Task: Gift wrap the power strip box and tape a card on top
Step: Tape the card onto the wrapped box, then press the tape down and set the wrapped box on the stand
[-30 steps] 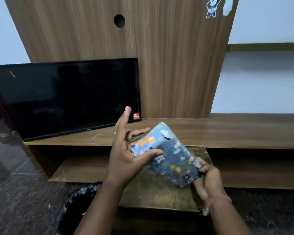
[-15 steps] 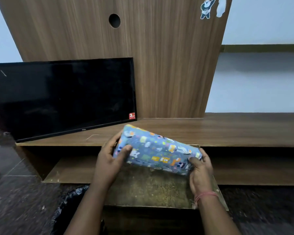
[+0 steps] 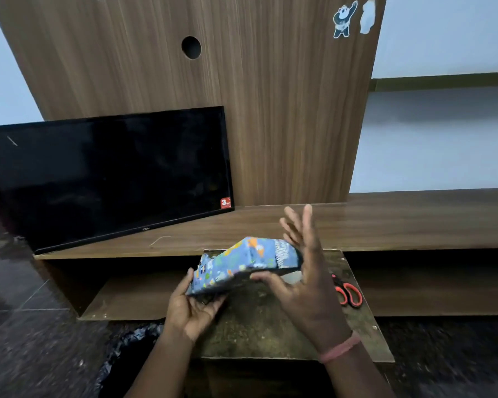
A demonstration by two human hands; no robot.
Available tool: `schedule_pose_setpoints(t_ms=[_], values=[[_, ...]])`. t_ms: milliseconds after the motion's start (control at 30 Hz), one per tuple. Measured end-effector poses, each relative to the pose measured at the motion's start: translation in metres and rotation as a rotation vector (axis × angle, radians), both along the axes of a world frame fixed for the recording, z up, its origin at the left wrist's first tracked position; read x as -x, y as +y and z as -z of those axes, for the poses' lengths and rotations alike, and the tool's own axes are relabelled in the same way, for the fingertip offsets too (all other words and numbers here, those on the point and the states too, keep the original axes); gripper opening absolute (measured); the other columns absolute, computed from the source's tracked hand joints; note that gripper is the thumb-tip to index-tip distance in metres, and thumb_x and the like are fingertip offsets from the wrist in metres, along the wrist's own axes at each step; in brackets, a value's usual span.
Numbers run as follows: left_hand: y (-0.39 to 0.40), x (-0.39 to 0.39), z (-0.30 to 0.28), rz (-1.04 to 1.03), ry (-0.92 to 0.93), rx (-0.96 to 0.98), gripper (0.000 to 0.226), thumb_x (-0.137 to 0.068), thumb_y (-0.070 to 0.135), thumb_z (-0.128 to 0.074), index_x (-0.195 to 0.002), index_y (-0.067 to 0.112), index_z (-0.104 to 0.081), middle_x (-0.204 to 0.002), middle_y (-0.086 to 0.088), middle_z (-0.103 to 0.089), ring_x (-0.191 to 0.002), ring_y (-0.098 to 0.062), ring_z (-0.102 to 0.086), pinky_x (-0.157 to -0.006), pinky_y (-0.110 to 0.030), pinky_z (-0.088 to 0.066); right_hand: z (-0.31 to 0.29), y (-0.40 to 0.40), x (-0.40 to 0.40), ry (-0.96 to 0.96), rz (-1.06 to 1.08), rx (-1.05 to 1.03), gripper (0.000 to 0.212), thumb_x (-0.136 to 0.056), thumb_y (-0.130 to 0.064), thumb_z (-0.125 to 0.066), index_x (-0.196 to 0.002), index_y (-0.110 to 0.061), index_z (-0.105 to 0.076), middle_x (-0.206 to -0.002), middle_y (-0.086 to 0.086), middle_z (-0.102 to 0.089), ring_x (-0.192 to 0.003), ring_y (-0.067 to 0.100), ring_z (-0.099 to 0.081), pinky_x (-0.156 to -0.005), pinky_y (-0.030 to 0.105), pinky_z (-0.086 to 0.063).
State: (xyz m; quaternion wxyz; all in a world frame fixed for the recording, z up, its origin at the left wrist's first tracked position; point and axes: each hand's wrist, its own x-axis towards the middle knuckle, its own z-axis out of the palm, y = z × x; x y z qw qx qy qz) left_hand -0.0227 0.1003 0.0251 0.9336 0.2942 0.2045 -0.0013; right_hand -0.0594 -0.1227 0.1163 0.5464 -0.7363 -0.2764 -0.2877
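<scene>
Your left hand (image 3: pixel 194 307) cups the near-left end of the wrapped power strip box (image 3: pixel 246 261), fingers curled under it: grip closed on the box. Your right hand (image 3: pixel 305 285) sits at the box's far-right end, fingers straight and spread upward, thumb under the box's lower edge: grip open, touching only. A pink band (image 3: pixel 339 347) circles that wrist.

The box is held tilted in the air above the small worktop (image 3: pixel 273 334), not touching it. Red-handled scissors (image 3: pixel 347 291) lie on the worktop just right of your right hand, partly hidden behind it.

A black TV (image 3: pixel 107 176) leans on the wooden shelf (image 3: pixel 414 222) behind. Panda sticker (image 3: pixel 342 20) on the wood panel (image 3: pixel 270 110). Black plastic bag (image 3: pixel 127 349) on the floor, lower left.
</scene>
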Motion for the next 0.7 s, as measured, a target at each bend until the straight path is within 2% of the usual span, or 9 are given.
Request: schedule_pose_setpoints(t_ms=[167,300,367,433,467,533,600,633,700], values=[[0.003,-0.002,0.010,-0.066,0.015,0.111,0.031,-0.095,0.029,-0.058,-0.113,0.005,-0.066,-0.113,-0.023,-0.068,-0.107,-0.038,-0.065,-0.081,-0.066,-0.054,0.002,0.011,0.002,-0.015,-0.040,-0.021,0.136,-0.070,-0.018,-0.093,-0.158,-0.037,0.008,-0.166,-0.006,-0.006,-0.148,0.011,-0.032,-0.114,0.026,-0.039],[0.005,-0.005,0.016,-0.105,-0.021,0.145,0.020,-0.087,0.019,-0.059,-0.102,0.006,-0.064,-0.104,-0.019,-0.071,-0.104,-0.034,-0.066,-0.088,-0.054,-0.058,0.015,-0.002,-0.005,0.106,-0.053,-0.035,0.146,-0.060,-0.034,-0.097,-0.159,-0.033,0.011,-0.168,-0.011,0.001,-0.154,0.011,-0.016,-0.121,0.027,-0.027],[0.007,-0.004,0.016,-0.138,-0.050,0.139,0.021,-0.076,0.013,-0.059,-0.096,0.006,-0.063,-0.095,-0.015,-0.074,-0.092,-0.029,-0.072,-0.078,-0.046,-0.063,0.022,-0.013,-0.006,0.223,-0.036,-0.071,0.135,-0.066,-0.063,-0.083,-0.159,-0.033,0.009,-0.167,-0.018,0.010,-0.154,0.006,-0.006,-0.121,0.030,-0.029],[0.006,-0.001,0.013,-0.143,-0.083,0.123,0.031,-0.074,0.007,-0.057,-0.103,0.000,-0.064,-0.100,-0.018,-0.076,-0.086,-0.031,-0.076,-0.071,-0.045,-0.064,0.036,-0.027,-0.016,0.437,0.029,-0.172,0.128,-0.063,-0.093,-0.054,-0.160,-0.031,0.000,-0.163,-0.023,0.016,-0.148,-0.008,-0.015,-0.104,0.021,-0.045],[0.004,0.001,0.011,-0.134,-0.096,0.109,0.034,-0.077,0.005,-0.055,-0.108,-0.003,-0.064,-0.107,-0.021,-0.075,-0.089,-0.033,-0.076,-0.073,-0.047,-0.063,0.041,-0.034,-0.021,0.589,0.068,-0.217,0.132,-0.057,-0.099,-0.049,-0.161,-0.030,-0.006,-0.164,-0.020,0.012,-0.143,-0.014,-0.023,-0.104,0.018,-0.045],[0.001,0.002,0.010,-0.100,-0.106,0.063,0.031,-0.090,0.006,-0.051,-0.116,-0.004,-0.063,-0.115,-0.022,-0.073,-0.094,-0.033,-0.075,-0.082,-0.050,-0.061,0.057,-0.050,-0.038,0.927,0.021,-0.368,0.118,-0.064,-0.085,-0.066,-0.157,-0.022,-0.031,-0.164,0.002,-0.028,-0.140,0.009,-0.045,-0.111,0.039,-0.045],[-0.003,0.003,0.009,-0.068,-0.095,-0.012,0.029,-0.099,0.012,-0.049,-0.119,-0.002,-0.064,-0.117,-0.021,-0.072,-0.094,-0.031,-0.075,-0.084,-0.051,-0.059,0.071,-0.066,-0.046,1.180,-0.104,-0.488,0.059,-0.090,-0.038,-0.071,-0.134,-0.002,-0.058,-0.123,0.019,-0.069,-0.101,0.028,-0.073,-0.085,0.044,-0.061],[-0.002,0.003,0.012,-0.050,-0.066,-0.067,0.029,-0.101,0.014,-0.050,-0.121,-0.001,-0.064,-0.117,-0.021,-0.073,-0.092,-0.031,-0.076,-0.083,-0.049,-0.060,0.073,-0.071,-0.045,1.234,-0.091,-0.466,0.037,-0.096,-0.019,-0.066,-0.124,0.005,-0.063,-0.105,0.020,-0.075,-0.083,0.028,-0.076,-0.070,0.040,-0.063],[-0.003,0.004,0.018,0.014,0.021,-0.210,0.029,-0.100,0.015,-0.053,-0.122,-0.001,-0.063,-0.112,-0.021,-0.074,-0.090,-0.031,-0.076,-0.078,-0.046,-0.063,0.080,-0.085,-0.044,1.238,0.038,-0.350,0.016,-0.097,-0.005,-0.062,-0.105,0.007,-0.067,-0.083,0.017,-0.076,-0.064,0.025,-0.074,-0.057,0.034,-0.061]])
